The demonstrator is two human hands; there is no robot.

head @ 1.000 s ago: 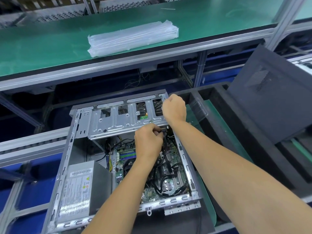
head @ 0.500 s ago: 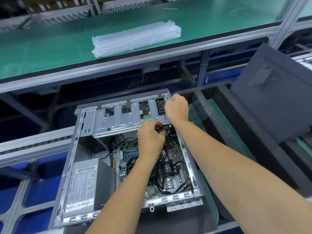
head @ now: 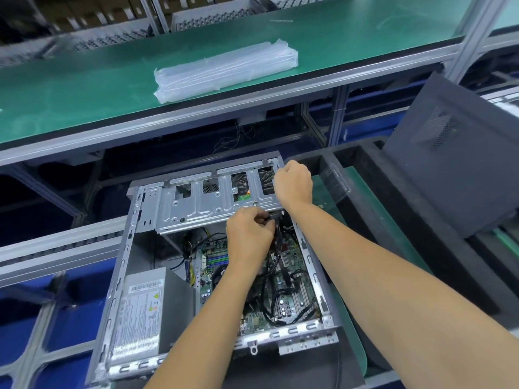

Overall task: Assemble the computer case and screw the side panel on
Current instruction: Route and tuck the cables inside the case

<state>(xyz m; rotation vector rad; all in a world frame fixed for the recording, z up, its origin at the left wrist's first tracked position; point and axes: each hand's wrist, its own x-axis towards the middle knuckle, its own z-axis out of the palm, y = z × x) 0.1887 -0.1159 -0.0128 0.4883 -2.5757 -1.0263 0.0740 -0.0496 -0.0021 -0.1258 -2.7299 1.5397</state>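
Hands barely shifted: left hand (head: 248, 237) pinches black connector (head: 276, 218); right hand (head: 293, 183) fist grips drive cage (head: 207, 203) beyond it.

Bright, even overhead light; wide-angle view.
Soft glare on green shelf (head: 84, 88), faint shadows inside open case (head: 146, 254), bowed lines and motion blur toward upper-left edge.

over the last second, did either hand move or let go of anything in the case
Barely any change. The left hand still pinches the black cable connector at the drive cage edge; the right hand stays curled on the cage's far right corner. The side panel still leans at right, untouched.
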